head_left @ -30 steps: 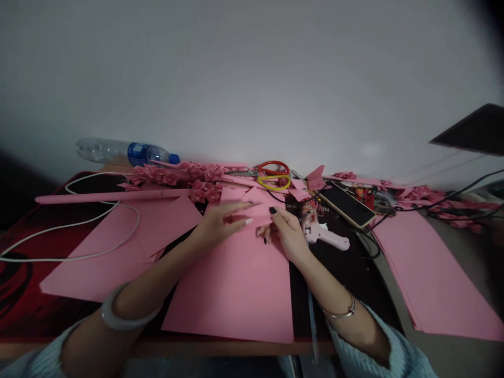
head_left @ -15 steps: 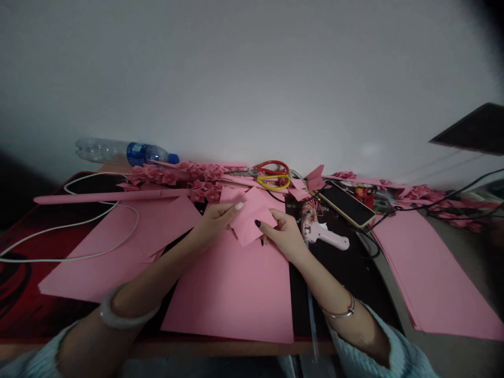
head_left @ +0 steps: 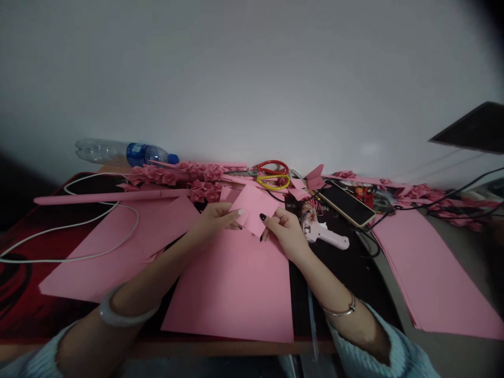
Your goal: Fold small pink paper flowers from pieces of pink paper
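Between my two hands is a small square of pink paper [head_left: 254,205], held slightly above the table. My left hand [head_left: 217,219] pinches its left corner, thumb on top. On the right corner, my right hand [head_left: 286,231] grips with thumb above and fingers beneath. A faint crease runs across the square's middle. Below lies a large pink paper sheet [head_left: 236,291]. Just beyond the square, scissors [head_left: 273,176] with red and yellow handles rest on paper pieces. A pale pink glue gun [head_left: 326,236] lies right of my right hand.
Pink paper flowers [head_left: 205,184] and a rolled pink paper tube [head_left: 110,197] lie at the back left, near a plastic bottle [head_left: 106,151]. A phone [head_left: 348,203] and black cables are at right, beside stacked pink sheets [head_left: 437,273]. A white cable [head_left: 59,260] loops over the left sheets.
The small paper has turned between my hands and moved slightly up. My left hand has shifted its grip lower, to the left corner. The things on the table have stayed put.
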The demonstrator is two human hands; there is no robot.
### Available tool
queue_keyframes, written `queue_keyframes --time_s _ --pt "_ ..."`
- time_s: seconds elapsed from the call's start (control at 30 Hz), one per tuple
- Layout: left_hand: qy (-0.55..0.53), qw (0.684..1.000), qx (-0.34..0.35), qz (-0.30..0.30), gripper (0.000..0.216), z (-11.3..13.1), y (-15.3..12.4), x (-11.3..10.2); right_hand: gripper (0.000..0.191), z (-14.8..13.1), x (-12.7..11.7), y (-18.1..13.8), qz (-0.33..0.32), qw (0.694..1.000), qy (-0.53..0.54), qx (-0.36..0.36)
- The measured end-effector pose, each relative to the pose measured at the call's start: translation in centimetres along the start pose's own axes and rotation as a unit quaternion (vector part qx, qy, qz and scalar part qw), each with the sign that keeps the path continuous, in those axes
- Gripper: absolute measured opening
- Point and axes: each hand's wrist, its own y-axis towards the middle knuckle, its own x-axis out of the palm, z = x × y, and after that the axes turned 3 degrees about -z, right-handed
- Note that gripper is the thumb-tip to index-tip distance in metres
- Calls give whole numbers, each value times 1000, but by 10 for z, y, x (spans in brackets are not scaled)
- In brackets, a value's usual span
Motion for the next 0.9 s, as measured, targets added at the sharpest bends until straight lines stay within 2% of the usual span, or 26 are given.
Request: queue_keyframes --time_s 0.07,0.23,0.53,0.67,0.8,0.9 --pt "-51 998 -35 -17 27 2 0 0 33 1 0 0 -8 1000 -13 5" --pt "-87 995 -48 -31 17 11 -3 0 31 0 -2 1 -22 999 -38 -2" --pt "-143 986 -80 -38 41 10 -5 0 30 -2 0 -1 -88 996 28 9" --pt "-165 981 -77 -70 54 5 -2 1 29 -3 -1 -1 -111 994 20 7" --pt "-193 975 -57 -95 54 7 -2 2 27 -3 -2 -1 -118 993 -5 9" --pt "-200 974 -47 -96 49 12 -4 2 28 -1 -3 0 -121 992 20 4"
